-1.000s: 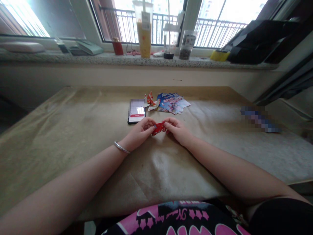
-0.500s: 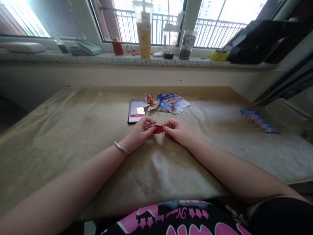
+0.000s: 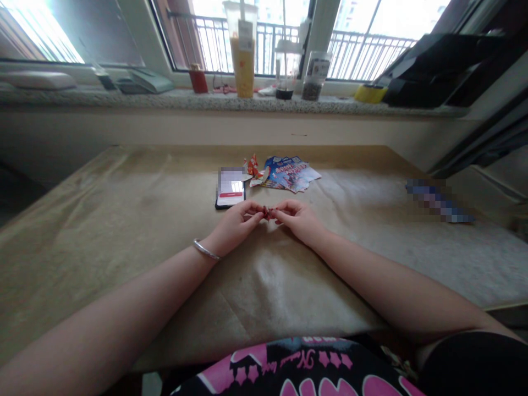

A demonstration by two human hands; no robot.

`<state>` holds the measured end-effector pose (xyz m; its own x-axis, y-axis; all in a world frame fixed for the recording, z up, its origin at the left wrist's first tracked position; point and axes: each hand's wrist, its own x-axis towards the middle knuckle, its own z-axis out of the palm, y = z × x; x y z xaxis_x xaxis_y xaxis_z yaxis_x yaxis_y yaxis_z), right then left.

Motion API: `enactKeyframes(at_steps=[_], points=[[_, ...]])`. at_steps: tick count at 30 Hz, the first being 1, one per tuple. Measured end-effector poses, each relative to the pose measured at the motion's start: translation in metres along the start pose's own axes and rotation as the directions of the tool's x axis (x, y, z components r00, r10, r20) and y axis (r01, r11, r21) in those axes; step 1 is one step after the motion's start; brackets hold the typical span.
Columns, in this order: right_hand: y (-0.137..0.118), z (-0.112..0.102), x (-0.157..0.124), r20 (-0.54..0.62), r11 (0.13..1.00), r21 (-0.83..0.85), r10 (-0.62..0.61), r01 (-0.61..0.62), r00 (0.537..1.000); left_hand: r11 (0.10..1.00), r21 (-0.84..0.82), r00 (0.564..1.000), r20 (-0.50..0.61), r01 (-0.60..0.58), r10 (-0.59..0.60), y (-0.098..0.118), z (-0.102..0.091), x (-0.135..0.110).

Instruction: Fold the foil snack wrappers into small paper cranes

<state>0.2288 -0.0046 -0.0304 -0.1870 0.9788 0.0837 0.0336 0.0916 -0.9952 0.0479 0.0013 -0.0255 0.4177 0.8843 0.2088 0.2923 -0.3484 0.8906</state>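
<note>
A small piece of folded red paper (image 3: 267,213) is pinched between my two hands over the middle of the table. The thumb and fingers of my left hand (image 3: 242,218) close on its left side. My right hand (image 3: 297,219) grips the opposite side the same way. Mostly covered by fingertips, the paper shows only a narrow, crumpled-looking part. Just beyond my left hand lies a phone (image 3: 230,197) with its screen lit. Past the hands, an orange and white folded paper piece (image 3: 254,166) sits beside a fanned stack of printed blue cards (image 3: 289,173).
A tan cloth (image 3: 144,220) with creases covers the table. Toward the right edge lies a blurred blue and pink item (image 3: 439,202). The stone windowsill (image 3: 185,102) behind holds a tall yellow drink cup (image 3: 243,63), a red container (image 3: 198,78) and a yellow tape roll (image 3: 370,93).
The red paper has turned in my fingers and shows less of its red face. My fingertips have come closer together, while the forearms stay almost where they were.
</note>
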Motion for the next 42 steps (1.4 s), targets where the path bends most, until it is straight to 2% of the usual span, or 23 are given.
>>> enactKeyframes(at_steps=[5,12,19,25,30,36,42], points=[[0.0,-0.002,0.001,-0.033,0.999,-0.049,-0.022,0.021,0.999,1.0,-0.016,1.0,0.006,0.008,-0.008,0.0,-0.002,-0.001],[0.003,-0.003,0.0,-0.03,0.996,-0.074,-0.044,0.042,0.999,0.982,-0.183,0.998,0.057,0.051,-0.041,0.0,0.0,-0.002],[0.003,-0.004,0.001,-0.04,0.996,-0.087,-0.034,0.03,0.999,0.986,-0.158,0.998,0.022,0.056,-0.053,-0.004,-0.001,-0.001],[0.003,-0.004,0.002,-0.049,0.993,-0.112,-0.055,0.049,0.997,0.998,-0.02,0.997,-0.03,0.063,-0.064,-0.001,-0.002,0.0],[0.003,-0.003,0.003,-0.063,0.997,-0.071,0.011,-0.015,0.998,0.995,-0.021,0.993,-0.058,0.103,-0.104,-0.003,-0.003,0.001],[0.004,-0.002,0.005,-0.086,0.993,0.091,0.088,-0.08,0.992,0.989,-0.006,0.984,-0.1,0.145,-0.145,-0.003,-0.005,0.002],[0.005,-0.003,0.006,-0.068,0.982,0.181,0.07,-0.057,0.995,0.979,-0.092,0.973,-0.129,0.181,-0.192,0.009,-0.006,0.003]])
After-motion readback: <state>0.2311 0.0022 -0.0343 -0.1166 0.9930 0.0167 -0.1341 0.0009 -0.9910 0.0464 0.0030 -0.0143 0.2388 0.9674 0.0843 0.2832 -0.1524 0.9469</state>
